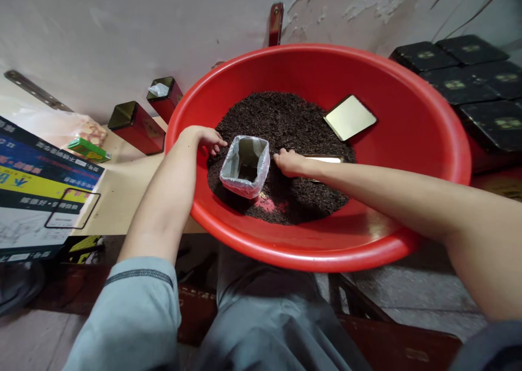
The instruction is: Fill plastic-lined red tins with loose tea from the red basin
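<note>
Head view: tub (442, 137), red, holding a bed of dark shreds (281, 112). Box (244, 187), film-lined and open-topped, sits upright on the shreds, left of the tub's middle, between the two hands. Left hand (210, 141): fingers loosely bent just beside the box, at the shreds; cannot tell whether they grip any. Right hand (287, 162): fingers curled at the shreds, apart from the box; contents, if any, hidden. Gold panel (351, 118) lies tilted at the far right of the shreds.
</note>
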`<state>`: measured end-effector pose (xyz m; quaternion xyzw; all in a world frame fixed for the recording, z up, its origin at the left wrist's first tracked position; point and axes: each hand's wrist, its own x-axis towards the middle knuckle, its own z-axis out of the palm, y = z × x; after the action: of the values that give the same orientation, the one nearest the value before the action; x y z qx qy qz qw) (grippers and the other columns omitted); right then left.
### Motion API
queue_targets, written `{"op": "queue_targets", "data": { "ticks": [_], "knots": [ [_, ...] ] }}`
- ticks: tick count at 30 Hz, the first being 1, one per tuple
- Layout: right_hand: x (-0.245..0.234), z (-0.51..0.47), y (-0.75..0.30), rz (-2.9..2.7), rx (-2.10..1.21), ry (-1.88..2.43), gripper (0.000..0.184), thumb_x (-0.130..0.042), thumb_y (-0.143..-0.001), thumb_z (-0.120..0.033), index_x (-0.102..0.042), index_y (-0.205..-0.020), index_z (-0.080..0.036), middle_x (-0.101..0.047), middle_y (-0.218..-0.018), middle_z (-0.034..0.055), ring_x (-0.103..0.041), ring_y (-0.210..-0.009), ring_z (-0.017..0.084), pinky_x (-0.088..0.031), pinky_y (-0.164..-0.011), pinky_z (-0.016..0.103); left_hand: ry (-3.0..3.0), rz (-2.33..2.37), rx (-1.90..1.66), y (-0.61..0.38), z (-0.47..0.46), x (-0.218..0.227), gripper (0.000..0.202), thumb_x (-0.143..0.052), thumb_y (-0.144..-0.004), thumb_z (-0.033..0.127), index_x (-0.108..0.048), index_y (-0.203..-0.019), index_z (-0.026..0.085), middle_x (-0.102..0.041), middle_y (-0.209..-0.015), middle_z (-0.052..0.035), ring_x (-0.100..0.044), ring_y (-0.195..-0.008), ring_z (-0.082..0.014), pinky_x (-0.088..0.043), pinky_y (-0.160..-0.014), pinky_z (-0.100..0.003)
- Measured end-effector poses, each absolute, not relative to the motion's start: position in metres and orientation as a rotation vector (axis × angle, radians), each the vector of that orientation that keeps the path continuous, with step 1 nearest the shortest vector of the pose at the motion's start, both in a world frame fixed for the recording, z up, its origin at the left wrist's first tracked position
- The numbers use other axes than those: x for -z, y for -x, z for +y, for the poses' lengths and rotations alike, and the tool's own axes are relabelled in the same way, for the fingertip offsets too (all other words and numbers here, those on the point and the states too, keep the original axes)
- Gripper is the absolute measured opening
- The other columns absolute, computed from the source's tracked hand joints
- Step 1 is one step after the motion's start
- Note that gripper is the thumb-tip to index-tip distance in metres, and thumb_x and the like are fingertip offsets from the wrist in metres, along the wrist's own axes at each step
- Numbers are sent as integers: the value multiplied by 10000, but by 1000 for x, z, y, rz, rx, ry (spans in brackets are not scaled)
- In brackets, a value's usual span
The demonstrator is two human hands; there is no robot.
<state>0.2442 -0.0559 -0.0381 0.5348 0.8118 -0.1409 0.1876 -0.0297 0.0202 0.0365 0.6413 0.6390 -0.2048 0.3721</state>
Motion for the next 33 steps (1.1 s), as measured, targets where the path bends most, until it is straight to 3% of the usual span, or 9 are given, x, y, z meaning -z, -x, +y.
{"op": "queue_targets", "data": {
  "ticks": [4, 8, 13, 16, 22, 28, 33],
  "knots": [
    [24, -30, -254, 2333, 385, -1581, 461, -525, -963, -130, -642, -1408, -102, -603, -1408, 289, -667, -1254, 418, -585, -1028, 503, -1615, 1658, 482, 28, 19, -37, 678, -650, -985, 549, -616, -1564, 200, -754, -1435, -175, -698, -1342, -346, -590, -980, -368],
    [-1, -7, -267, 2655, 415, -1707, 397, -577, -953, -146, -667, -1339, -118, -640, -1378, 217, -661, -1231, 345, -534, -1111, 468, -1594, 1672, 451, 24, 18, -38, 683, -634, -993, 536, -600, -1578, 185, -714, -1504, -174, -686, -1353, -325, -585, -954, -343],
    [-44, -22, -258, 3006, 377, -1893, 321, -543, -1061, -250, -589, -1372, -184, -626, -1414, 188, -600, -1272, 320, -489, -1151, 481, -1582, 1663, 435, 20, 21, -36, 758, -701, -946, 557, -577, -1609, 210, -732, -1473, -174, -696, -1337, -357, -579, -1012, -402],
    [-59, -49, -235, 3220, 416, -1694, 272, -564, -1049, -249, -602, -1319, -236, -647, -1381, 152, -596, -1249, 306, -499, -1131, 475, -1594, 1665, 442, 20, 24, -34, 761, -697, -942, 554, -569, -1614, 222, -717, -1490, -183, -698, -1328, -372, -582, -1013, -428],
    [-59, -80, -208, 3358, 600, -1133, 212, -591, -985, -215, -712, -1158, -226, -703, -1285, 92, -639, -1211, 279, -513, -1064, 445, -1617, 1643, 464, 23, 25, -32, 689, -691, -938, 550, -626, -1560, 261, -710, -1503, -150, -703, -1329, -346, -588, -1005, -390],
    [-58, -76, -215, 3387, 668, -1119, 208, -635, -939, -205, -755, -1109, -207, -764, -1146, 66, -690, -1064, 240, -539, -993, 400, -1616, 1637, 443, 21, 22, -34, 774, -708, -920, 525, -573, -1627, 242, -721, -1475, -174, -706, -1316, -373, -591, -1039, -452],
    [-60, -57, -236, 3336, 613, -1382, 235, -615, -988, -224, -765, -1166, -191, -770, -1196, 91, -710, -1037, 242, -568, -974, 400, -1617, 1638, 440, 22, 20, -34, 786, -710, -926, 592, -586, -1621, 246, -741, -1445, -170, -689, -1341, -386, -586, -1040, -448]
  ]
}}
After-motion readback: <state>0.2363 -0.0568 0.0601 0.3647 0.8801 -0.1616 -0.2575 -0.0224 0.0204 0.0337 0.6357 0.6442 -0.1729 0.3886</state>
